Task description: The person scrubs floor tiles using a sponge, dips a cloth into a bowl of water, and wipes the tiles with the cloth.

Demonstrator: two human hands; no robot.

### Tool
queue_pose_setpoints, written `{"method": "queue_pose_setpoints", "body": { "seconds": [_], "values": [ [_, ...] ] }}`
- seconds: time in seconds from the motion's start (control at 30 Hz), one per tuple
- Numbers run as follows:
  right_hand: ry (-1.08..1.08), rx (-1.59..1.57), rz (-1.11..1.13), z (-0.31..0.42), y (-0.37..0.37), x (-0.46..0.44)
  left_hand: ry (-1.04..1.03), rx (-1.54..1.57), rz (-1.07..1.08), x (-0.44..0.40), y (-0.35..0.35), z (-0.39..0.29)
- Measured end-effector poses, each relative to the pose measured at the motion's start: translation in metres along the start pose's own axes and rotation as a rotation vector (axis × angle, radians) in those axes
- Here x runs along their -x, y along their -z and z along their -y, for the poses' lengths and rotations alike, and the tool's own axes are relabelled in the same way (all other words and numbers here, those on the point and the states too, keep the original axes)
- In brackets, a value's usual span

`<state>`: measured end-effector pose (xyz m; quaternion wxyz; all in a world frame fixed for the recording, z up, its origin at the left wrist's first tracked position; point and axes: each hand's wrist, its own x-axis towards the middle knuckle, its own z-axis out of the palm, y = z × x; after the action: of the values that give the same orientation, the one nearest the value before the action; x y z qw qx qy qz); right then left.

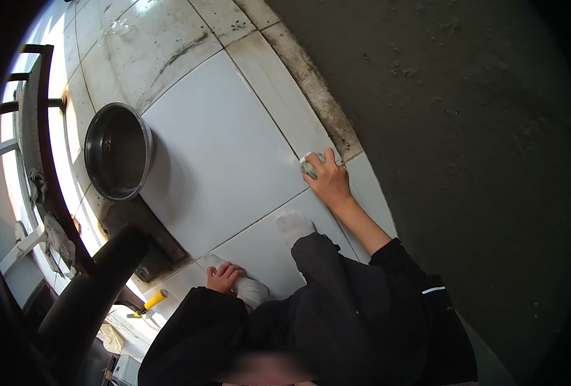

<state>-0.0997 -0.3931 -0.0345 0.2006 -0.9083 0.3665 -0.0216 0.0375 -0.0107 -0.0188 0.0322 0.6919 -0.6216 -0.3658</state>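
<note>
My right hand (330, 183) is closed around a small wadded whitish-grey cloth (309, 168) and presses it onto the tiles, near the joint between a large white tile (215, 148) and the narrow border tiles. Much of the wad is hidden under my fingers. My left hand (225, 278) rests on my white-socked foot (252, 293), fingers slightly bent and apart, with nothing visible in them. My other socked foot (294, 226) is on the tiles between my hands.
A metal basin (119, 153) with dark contents stands on the left. Beside it are a dark post on a base plate (150, 238), a yellow-handled tool (155, 300) and a metal frame (37, 148). Dirty tiles (144, 58) lie ahead; dark grey ground (466, 161) spreads rightward.
</note>
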Motion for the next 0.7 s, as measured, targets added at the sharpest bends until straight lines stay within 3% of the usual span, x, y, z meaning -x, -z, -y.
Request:
{"method": "queue_pose_setpoints", "body": {
  "seconds": [0.1, 0.27, 0.43, 0.7],
  "values": [
    [0.033, -0.028, -0.012, -0.001, 0.003, 0.019, -0.021, -0.039, -0.133, 0.000, -0.011, 0.002],
    [-0.010, 0.003, -0.017, 0.011, -0.002, -0.022, -0.003, -0.031, -0.048, -0.003, 0.000, -0.001],
    [-0.005, -0.013, 0.021, -0.001, 0.003, 0.020, -0.020, -0.059, -0.097, 0.002, -0.011, 0.005],
    [-0.006, 0.047, -0.006, 0.009, -0.001, -0.016, -0.019, -0.042, -0.043, 0.000, -0.004, -0.001]
  ]
}}
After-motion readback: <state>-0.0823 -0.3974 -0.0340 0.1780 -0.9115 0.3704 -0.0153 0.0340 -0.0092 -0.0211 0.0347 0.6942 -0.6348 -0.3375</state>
